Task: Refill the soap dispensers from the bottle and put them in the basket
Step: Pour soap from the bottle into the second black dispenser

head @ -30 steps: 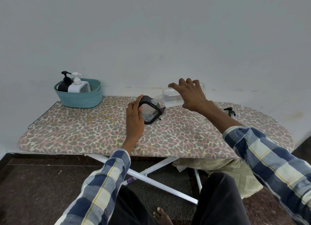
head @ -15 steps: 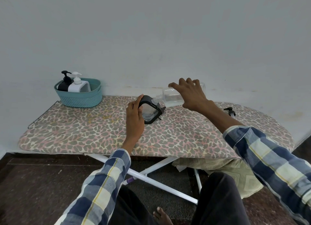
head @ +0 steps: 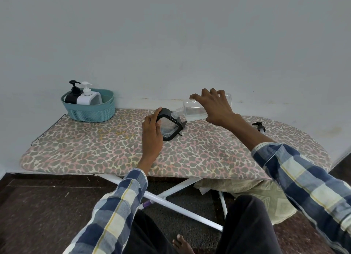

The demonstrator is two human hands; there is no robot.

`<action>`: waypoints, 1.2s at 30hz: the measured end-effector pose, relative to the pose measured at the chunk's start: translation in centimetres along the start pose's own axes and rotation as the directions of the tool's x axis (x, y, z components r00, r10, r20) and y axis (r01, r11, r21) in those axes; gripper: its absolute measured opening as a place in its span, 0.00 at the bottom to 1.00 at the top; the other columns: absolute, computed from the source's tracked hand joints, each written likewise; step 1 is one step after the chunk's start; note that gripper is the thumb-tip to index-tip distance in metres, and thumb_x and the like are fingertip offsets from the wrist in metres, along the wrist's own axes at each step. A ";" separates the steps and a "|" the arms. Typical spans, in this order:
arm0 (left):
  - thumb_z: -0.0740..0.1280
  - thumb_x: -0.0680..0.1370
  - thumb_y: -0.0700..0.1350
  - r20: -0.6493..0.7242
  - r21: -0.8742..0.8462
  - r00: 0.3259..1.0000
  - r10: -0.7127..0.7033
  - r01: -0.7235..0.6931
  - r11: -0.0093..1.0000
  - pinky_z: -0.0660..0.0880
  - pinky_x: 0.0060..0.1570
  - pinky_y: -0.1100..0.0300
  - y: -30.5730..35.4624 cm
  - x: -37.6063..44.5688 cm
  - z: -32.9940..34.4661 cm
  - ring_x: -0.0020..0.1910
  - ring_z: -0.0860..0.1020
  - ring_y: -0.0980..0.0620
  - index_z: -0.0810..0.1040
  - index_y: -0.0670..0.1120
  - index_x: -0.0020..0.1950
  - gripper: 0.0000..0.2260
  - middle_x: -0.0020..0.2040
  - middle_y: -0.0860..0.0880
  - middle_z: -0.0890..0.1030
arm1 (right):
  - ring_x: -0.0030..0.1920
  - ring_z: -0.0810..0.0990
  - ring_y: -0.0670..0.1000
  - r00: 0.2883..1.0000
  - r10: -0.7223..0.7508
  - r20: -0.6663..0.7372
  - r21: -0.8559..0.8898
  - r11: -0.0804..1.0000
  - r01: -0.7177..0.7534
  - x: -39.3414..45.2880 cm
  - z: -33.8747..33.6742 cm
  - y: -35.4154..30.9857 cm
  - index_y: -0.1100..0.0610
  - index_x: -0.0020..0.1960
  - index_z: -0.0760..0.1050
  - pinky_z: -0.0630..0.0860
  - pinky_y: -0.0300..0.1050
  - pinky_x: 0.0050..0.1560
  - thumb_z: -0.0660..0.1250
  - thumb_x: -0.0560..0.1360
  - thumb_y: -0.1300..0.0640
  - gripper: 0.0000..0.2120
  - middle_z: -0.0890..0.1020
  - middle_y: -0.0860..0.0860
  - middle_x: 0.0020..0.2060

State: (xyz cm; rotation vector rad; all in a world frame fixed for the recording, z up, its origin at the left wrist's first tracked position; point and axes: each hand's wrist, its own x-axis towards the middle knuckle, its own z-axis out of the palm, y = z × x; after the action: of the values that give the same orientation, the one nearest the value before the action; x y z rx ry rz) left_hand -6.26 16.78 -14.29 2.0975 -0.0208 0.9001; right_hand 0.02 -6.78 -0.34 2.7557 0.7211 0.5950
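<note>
My left hand [head: 152, 132] grips a black soap dispenser [head: 171, 127] with a clear window, tilted on the leopard-print ironing board [head: 95, 147]. My right hand [head: 214, 107] holds a clear plastic bottle [head: 191, 109] tipped almost flat, its threaded neck at the dispenser's opening. A black pump head [head: 259, 126] lies loose on the board to the right. At the back left a teal basket [head: 91, 113] holds a black dispenser [head: 73, 96] and a white dispenser [head: 87, 97], both upright with pumps on.
A pale wall rises right behind the board. White crossed legs [head: 171, 202] hold the board above a dark floor, and a folded cloth [head: 266, 194] lies underneath at the right. My knees and a bare foot show at the bottom.
</note>
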 end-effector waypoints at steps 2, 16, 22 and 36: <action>0.54 0.90 0.41 -0.002 -0.001 1.000 -0.002 0.002 1.000 0.68 0.63 0.60 0.0 0.0 0.0 0.67 0.72 0.49 0.66 0.56 0.85 0.23 0.69 0.47 0.73 | 0.61 0.74 0.59 1.000 0.000 -0.001 0.001 1.000 0.000 0.0 0.0 0.0 0.43 0.76 0.64 0.67 0.61 0.68 0.77 0.66 0.67 0.46 0.74 0.53 0.61; 0.55 0.90 0.40 -0.004 -0.002 1.000 -0.006 0.006 1.000 0.68 0.64 0.60 -0.2 0.0 0.2 0.67 0.72 0.49 0.66 0.57 0.85 0.24 0.69 0.48 0.72 | 0.61 0.74 0.59 1.000 0.003 0.002 -0.004 1.000 -0.003 0.0 0.0 0.0 0.43 0.77 0.63 0.67 0.62 0.69 0.77 0.66 0.67 0.46 0.73 0.53 0.61; 0.54 0.90 0.44 -0.006 -0.012 1.000 -0.003 0.003 1.000 0.68 0.64 0.60 -0.1 0.0 0.1 0.67 0.72 0.50 0.66 0.56 0.85 0.23 0.69 0.48 0.72 | 0.61 0.74 0.59 1.000 0.001 0.004 -0.013 1.000 -0.001 0.1 -0.2 0.0 0.43 0.77 0.63 0.66 0.61 0.68 0.77 0.66 0.67 0.46 0.73 0.53 0.61; 0.54 0.90 0.44 -0.006 -0.005 1.000 0.006 -0.006 1.000 0.69 0.64 0.59 -0.4 0.1 0.2 0.68 0.72 0.49 0.66 0.57 0.85 0.23 0.70 0.47 0.72 | 0.61 0.74 0.59 1.000 -0.003 -0.001 -0.024 1.000 0.003 0.1 -0.1 0.0 0.43 0.76 0.63 0.67 0.61 0.68 0.77 0.66 0.68 0.46 0.73 0.53 0.61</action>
State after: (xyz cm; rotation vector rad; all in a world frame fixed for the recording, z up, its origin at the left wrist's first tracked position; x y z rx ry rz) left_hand -5.96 16.93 -14.58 2.0905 -0.0258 0.9092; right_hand 0.08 -6.67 -0.22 2.7324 0.7134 0.6010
